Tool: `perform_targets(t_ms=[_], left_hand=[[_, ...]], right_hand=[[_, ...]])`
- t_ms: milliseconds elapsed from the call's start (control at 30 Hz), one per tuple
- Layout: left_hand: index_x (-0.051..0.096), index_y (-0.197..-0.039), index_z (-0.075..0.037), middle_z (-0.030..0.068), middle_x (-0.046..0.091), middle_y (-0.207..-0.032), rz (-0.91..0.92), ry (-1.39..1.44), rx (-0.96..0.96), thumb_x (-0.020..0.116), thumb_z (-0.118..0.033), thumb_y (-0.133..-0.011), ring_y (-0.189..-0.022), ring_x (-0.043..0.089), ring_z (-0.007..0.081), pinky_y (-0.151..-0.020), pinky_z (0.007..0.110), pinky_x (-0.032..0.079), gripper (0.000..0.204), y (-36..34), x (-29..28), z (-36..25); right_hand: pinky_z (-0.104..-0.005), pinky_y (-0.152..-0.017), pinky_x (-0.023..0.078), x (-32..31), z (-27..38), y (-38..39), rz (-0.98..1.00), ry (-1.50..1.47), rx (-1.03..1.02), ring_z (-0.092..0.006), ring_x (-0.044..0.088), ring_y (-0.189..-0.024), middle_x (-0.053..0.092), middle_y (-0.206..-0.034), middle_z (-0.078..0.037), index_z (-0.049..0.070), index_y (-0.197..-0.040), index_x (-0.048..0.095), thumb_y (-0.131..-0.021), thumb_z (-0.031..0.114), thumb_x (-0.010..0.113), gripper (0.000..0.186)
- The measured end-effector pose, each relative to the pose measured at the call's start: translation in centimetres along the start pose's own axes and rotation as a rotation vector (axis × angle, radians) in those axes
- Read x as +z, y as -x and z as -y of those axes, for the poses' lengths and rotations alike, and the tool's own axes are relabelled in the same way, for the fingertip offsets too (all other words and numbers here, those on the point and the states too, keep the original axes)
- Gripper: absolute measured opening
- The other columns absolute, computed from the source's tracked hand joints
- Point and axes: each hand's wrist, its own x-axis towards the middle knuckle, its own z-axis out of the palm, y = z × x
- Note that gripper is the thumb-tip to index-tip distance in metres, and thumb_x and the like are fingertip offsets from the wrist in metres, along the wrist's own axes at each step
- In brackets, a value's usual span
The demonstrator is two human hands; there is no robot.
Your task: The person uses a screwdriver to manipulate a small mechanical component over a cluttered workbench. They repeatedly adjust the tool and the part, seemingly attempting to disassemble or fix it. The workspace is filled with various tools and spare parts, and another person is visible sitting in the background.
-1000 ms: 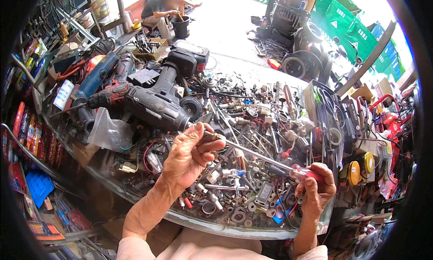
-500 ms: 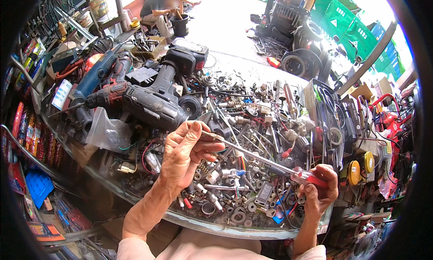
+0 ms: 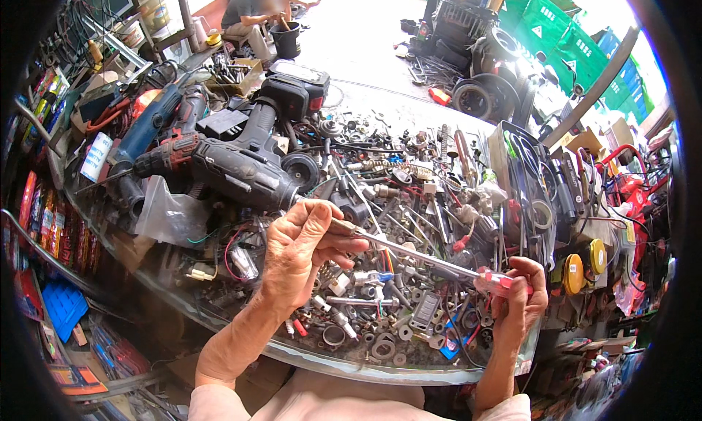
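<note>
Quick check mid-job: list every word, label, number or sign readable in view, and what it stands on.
I won't copy wording, but print shows here:
White cylinder, left: blue lettering.
Green barrier, far right: white characters and triangle signs.
Yellow lid, right: small label, too small to read.
Bright packets, left rack: too small and blurred to read.
Red-handled tool in the right hand: none I can make out.

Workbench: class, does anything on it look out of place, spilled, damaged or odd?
Yes: loose metal hardware is strewn unsorted across the bench, almost like a spill, and a crumpled plastic bag lies beside the power tools. It may be everyday clutter. The screwdriver in the right hand looks straight, with no clear damage.
</note>
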Motion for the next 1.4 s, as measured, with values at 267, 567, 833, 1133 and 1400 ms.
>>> perform_targets(t_ms=[267,567,833,1133,1400], left_hand=[[0.055,-0.094,-0.001,0.0155,0.067,-0.083,-0.026,-0.008,0.051,0.051,-0.026,-0.095,-0.073,0.069,0.0238,-0.052,0.026,0.055,0.026,-0.1,-0.1,-0.3],[0.056,-0.095,-0.002,0.0165,0.067,-0.084,0.024,0.009,-0.018,0.052,-0.028,-0.094,-0.074,0.069,0.024,-0.054,0.028,0.056,0.027,0.0,0.3,-0.2],[0.056,-0.1,-0.002,0.0157,0.067,-0.086,0.022,-0.022,-0.059,0.049,-0.03,-0.095,-0.076,0.069,0.0236,-0.055,0.027,0.055,0.03,0.7,0.5,0.5],[0.056,-0.102,-0.001,0.0164,0.066,-0.092,0.068,0.033,-0.068,0.051,-0.025,-0.095,-0.083,0.068,0.0244,-0.058,0.028,0.056,0.025,0.3,-0.7,0.7],[0.059,-0.09,-0.002,0.0044,0.059,-0.071,-0.437,-0.226,-0.026,0.06,-0.011,-0.085,-0.052,0.05,0.0104,-0.046,0.02,0.04,0.009,1.7,-2.7,-0.4]], right_hand=[[-0.0166,-0.043,0.035,0.1,0.7,0.2,0.059,0.017,-0.047,-0.0038,0.048,-0.053,0.055,-0.079,-0.003,0.001,-0.111,0.051,-0.076,0.034,0.073,0.052],[-0.0176,-0.04,0.035,-0.2,1.0,0.2,0.035,-0.085,-0.017,-0.0056,0.047,-0.048,0.054,-0.072,-0.003,0.001,-0.105,0.052,-0.078,0.039,0.07,0.05],[-0.0219,-0.039,0.034,-0.4,0.4,0.5,-0.064,0.007,-0.14,-0.0087,0.046,-0.046,0.054,-0.066,0.0,0.007,-0.1,0.059,-0.088,0.026,0.06,0.022],[-0.0184,-0.038,0.032,0.8,2.3,1.0,-0.01,-0.112,-0.02,-0.0043,0.042,-0.046,0.061,-0.072,-0.005,0.006,-0.11,0.054,-0.084,0.015,0.061,0.028],[-0.0241,-0.062,0.05,-1.3,1.4,-1.8,0.042,0.313,-0.198,-0.012,0.061,-0.07,0.063,-0.086,-0.008,0.002,-0.103,0.06,-0.082,0.018,0.065,0.027]])
